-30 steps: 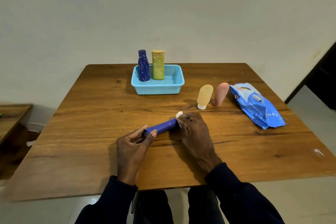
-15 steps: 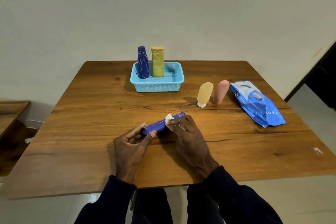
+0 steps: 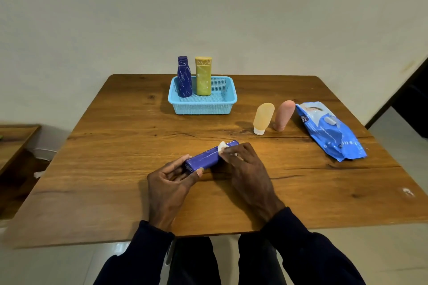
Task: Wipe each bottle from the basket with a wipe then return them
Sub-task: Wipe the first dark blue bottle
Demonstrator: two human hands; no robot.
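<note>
The basket (image 3: 203, 107) is holding a blue bottle (image 3: 184, 78) and a yellow bottle (image 3: 203, 78). Left fingers (image 3: 179, 161) are gripping the purple bottle (image 3: 206, 158), pointing far-right over the surface (image 3: 111, 169), right fingers (image 3: 234, 152) pinching a wipe (image 3: 222, 145) onto it.

Left grip (image 3: 171, 183): palm turned inward, thumb + fingers curled round near end of purple bottle (image 3: 206, 157). Right grip (image 3: 247, 169): held knuckles-up over the far half, fingertips bunched, wipe (image 3: 222, 145) pinched vs bottle. Both forearms angled inward from bottom edge, covered to the wrists by dark sleeves.
</note>
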